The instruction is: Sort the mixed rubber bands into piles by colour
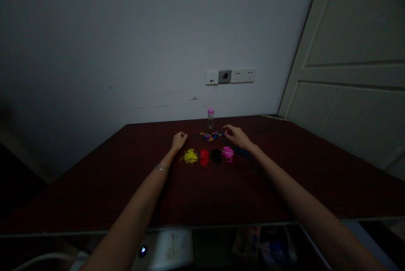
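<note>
My left hand (179, 141) rests on the table left of the piles, fingers curled closed, with nothing showing in them. My right hand (236, 136) reaches over the right end of a mixed-colour pile of small rubber bands (209, 137). Its fingers bend down towards the thumb; whatever lies between the tips is too small and dim to make out. In a row nearer me lie yellow rubber bands (190, 156), red rubber bands (204, 158), black rubber bands (216, 156) and pink rubber bands (228, 153). A dark blue pile (241, 151) is partly hidden by my right wrist.
A clear bottle with a pink cap (210, 119) stands behind the mixed pile. The dark red table (120, 191) meets a wall with sockets (243, 76). A white panelled door (348, 115) is at the right. Below the front edge, an open compartment holds a pale device (174, 250).
</note>
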The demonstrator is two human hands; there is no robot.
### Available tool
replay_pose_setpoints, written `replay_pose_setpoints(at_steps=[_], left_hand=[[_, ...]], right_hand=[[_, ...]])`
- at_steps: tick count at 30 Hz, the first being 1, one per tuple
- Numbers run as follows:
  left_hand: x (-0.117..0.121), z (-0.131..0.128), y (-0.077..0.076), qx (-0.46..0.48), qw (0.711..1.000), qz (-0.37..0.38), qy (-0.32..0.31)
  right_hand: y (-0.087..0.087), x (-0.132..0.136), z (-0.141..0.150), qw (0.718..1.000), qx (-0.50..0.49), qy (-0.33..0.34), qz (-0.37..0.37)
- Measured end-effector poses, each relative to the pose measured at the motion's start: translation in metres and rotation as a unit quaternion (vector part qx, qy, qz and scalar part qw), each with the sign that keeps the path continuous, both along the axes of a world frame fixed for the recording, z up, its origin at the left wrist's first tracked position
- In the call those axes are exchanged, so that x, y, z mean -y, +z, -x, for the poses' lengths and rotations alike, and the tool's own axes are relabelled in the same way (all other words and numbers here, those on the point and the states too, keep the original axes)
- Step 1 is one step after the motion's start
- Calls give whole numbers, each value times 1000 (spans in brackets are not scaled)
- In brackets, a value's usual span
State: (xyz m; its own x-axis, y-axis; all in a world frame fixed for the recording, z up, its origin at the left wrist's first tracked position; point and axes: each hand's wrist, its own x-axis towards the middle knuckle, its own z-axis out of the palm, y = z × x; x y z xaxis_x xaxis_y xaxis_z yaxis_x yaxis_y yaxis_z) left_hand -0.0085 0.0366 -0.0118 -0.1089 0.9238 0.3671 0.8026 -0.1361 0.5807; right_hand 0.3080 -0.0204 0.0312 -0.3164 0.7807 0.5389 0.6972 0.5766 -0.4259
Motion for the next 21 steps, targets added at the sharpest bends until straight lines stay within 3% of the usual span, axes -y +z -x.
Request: replay_pose_setpoints(at_steps=[8,21], left_hand=[[-2,1,-1,-19,1000,-2,6],[-2,1,0,-22,1000,8,9]], right_hand=[[1,19,-12,1000,-19,21,-2],[-21,34,-60,1000,-7,-4,27]])
